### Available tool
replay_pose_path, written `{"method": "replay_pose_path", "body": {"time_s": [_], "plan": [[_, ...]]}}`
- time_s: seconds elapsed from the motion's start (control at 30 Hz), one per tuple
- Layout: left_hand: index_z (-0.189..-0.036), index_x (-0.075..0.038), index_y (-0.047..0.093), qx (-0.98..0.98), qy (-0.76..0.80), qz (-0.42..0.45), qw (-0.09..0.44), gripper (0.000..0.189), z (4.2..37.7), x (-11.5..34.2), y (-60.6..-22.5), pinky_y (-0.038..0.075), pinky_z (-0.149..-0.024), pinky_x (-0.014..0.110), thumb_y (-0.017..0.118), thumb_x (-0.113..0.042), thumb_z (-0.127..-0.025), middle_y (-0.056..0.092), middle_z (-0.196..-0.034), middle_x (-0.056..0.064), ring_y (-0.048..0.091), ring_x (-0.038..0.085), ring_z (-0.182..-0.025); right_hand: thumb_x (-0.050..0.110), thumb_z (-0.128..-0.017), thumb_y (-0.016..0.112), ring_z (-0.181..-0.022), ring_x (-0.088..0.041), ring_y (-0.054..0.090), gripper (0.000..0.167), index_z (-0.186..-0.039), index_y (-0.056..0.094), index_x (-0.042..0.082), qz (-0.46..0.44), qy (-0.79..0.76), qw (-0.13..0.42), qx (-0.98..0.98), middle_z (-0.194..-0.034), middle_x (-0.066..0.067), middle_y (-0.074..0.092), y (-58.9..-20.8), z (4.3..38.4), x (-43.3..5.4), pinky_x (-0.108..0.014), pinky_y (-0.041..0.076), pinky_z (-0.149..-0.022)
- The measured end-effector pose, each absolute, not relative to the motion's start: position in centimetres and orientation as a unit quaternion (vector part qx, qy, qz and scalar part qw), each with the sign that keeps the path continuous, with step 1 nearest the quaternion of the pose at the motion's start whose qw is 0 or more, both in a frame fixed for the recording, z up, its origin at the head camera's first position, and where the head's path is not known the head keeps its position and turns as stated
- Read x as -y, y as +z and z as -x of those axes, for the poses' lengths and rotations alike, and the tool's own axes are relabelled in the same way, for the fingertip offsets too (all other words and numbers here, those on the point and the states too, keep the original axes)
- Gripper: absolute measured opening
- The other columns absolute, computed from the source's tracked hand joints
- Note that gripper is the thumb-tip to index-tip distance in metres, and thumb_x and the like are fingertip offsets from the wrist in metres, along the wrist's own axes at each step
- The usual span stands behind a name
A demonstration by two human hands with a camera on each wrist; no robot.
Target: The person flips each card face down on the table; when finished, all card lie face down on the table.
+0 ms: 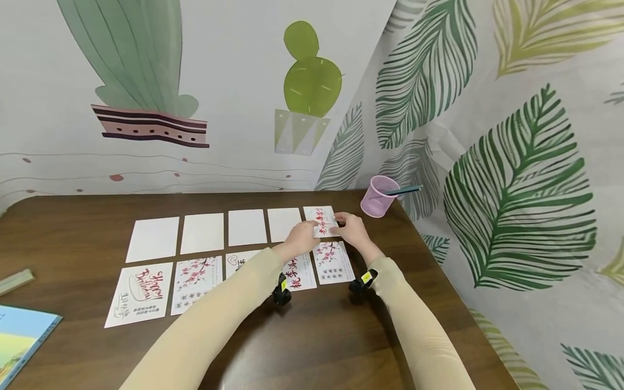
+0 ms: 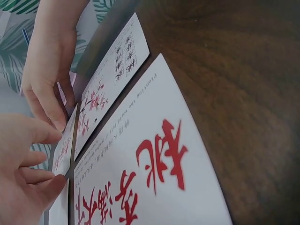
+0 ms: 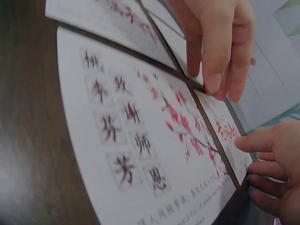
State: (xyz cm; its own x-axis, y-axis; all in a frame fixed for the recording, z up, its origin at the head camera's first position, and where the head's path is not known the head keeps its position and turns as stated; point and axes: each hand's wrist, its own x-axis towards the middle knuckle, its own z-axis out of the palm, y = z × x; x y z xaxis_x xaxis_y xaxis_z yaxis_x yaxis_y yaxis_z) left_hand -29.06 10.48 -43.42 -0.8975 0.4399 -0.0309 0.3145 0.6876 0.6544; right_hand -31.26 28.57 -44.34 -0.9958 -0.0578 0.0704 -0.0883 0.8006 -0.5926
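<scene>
In the head view, a white card with red writing [image 1: 320,213] lies at the right end of the back row on the brown table. My left hand [image 1: 301,237] touches its left side and my right hand [image 1: 353,232] touches its right side, fingers extended. The right wrist view shows my right thumb over this card's edge [image 3: 224,129], with the other fingers beside it. Just in front lies a blossom card [image 1: 333,262]. Left of that, a card with large red characters [image 2: 159,154] is partly hidden by my left arm in the head view.
Several blank white cards [image 1: 152,240] continue the back row leftward. A birthday card [image 1: 138,294] and another blossom card [image 1: 195,276] lie in front. A pink mesh pen cup [image 1: 376,201] stands at the back right corner. A book [image 1: 21,338] and pale block [image 1: 15,281] lie left.
</scene>
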Motion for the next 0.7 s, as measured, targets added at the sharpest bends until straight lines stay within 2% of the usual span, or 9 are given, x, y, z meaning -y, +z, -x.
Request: {"method": "replay_pose_path", "body": {"time_s": [0.23,0.47,0.7], "plan": [[-0.141,0.006,0.045,-0.912,0.334,-0.217,0.100,0.052,29.4,-10.5,-43.3,0.038,-0.113,0.042,0.061,-0.010,-0.094,0.049,-0.145,0.021,0.046,0.035,-0.135,0.008,-0.085,0.072,-0.117,-0.034,0.061,0.045,-0.127,0.060,-0.004,0.002,0.355,0.013,0.935,-0.125,-0.021,0.065,-44.3,31.7,-28.7,-0.043,0.052,-0.096],[-0.140,0.005,0.047,-0.911,0.344,-0.213,0.075,0.051,31.1,-10.2,-43.0,0.040,-0.111,0.043,0.062,-0.007,-0.092,0.051,-0.143,0.020,0.052,0.034,-0.128,0.006,-0.081,0.075,-0.116,-0.033,0.059,0.047,-0.125,0.060,-0.002,0.018,0.382,0.000,0.924,-0.125,-0.019,0.064,-44.6,31.8,-28.9,-0.042,0.051,-0.096],[-0.144,0.002,0.042,-0.912,0.334,-0.221,0.090,0.066,33.2,-10.0,-42.7,0.036,-0.114,0.043,0.072,-0.015,-0.088,0.044,-0.149,0.019,0.041,0.035,-0.138,0.006,-0.079,0.078,-0.116,-0.032,0.058,0.048,-0.123,0.060,-0.001,0.022,0.387,0.003,0.922,-0.125,-0.020,0.064,-45.0,31.2,-28.7,-0.043,0.050,-0.096]]}}
